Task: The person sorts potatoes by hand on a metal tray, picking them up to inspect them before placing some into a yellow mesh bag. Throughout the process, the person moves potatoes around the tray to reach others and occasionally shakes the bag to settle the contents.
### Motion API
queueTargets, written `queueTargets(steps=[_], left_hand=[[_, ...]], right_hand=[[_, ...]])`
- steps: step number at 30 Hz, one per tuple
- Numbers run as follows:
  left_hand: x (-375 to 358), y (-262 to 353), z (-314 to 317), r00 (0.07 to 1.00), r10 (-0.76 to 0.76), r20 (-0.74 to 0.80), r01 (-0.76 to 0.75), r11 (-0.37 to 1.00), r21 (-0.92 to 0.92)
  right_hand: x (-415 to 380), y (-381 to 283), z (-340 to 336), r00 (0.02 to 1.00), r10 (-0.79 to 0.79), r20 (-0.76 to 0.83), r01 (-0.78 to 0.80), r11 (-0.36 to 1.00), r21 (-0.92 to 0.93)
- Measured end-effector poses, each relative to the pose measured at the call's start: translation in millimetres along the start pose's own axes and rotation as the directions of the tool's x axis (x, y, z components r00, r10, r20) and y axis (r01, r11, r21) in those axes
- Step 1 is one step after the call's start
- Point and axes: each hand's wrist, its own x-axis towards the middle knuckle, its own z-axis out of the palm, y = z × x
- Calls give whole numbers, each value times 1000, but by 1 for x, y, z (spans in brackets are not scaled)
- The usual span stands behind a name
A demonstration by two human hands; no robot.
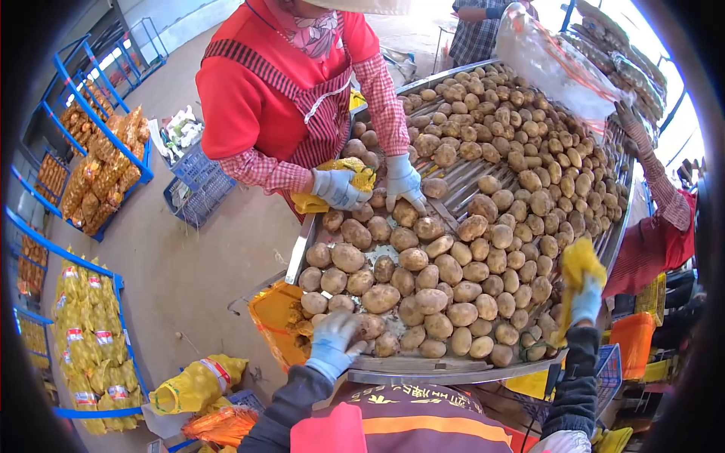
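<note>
Many potatoes (431,301) cover a metal-edged sorting table (461,375) in front of me. My left hand (334,346), in a light blue glove, is at the near left corner, thumb and fingers apart beside a potato (368,326). I cannot see whether it touches that potato. On the right side, my gloved right hand (586,300) grips a yellow cloth (581,264), which hangs over the potatoes near the table edge. Across the table, a co-worker's gloved hand (339,189) holds a yellow mesh bundle (332,202). That person's other gloved hand (405,183) rests on potatoes.
An orange bag (276,313) hangs open at the table's left corner. Filled yellow mesh sacks (94,332) stand in a blue frame at left, another sack (198,383) lies nearer. Blue crates (198,192) sit behind the co-worker. Another person's arm (649,162) reaches in from the right.
</note>
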Motion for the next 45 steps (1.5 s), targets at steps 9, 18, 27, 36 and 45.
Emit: queueTargets(steps=[9,18,27,36,45], left_hand=[[34,14,32,913,54,403,-229,888,398],[27,74,18,834,-12,552,493,-435,-754],[17,123,39,802,-428,417,344,-241,-908],[1,103,77,874,-413,254,376,247,-893],[-3,25,-6,972,-186,-143,181,982,-43]], right_hand=[[-70,-55,64,899,91,429,-32,989,-141],[-61,-72,-23,971,-197,-138,213,970,114],[-99,-199,-61,629,-768,-120,407,194,893],[-128,-278,-79,500,-862,81,186,198,962],[-112,-268,-44,534,-845,-41,698,413,585]])
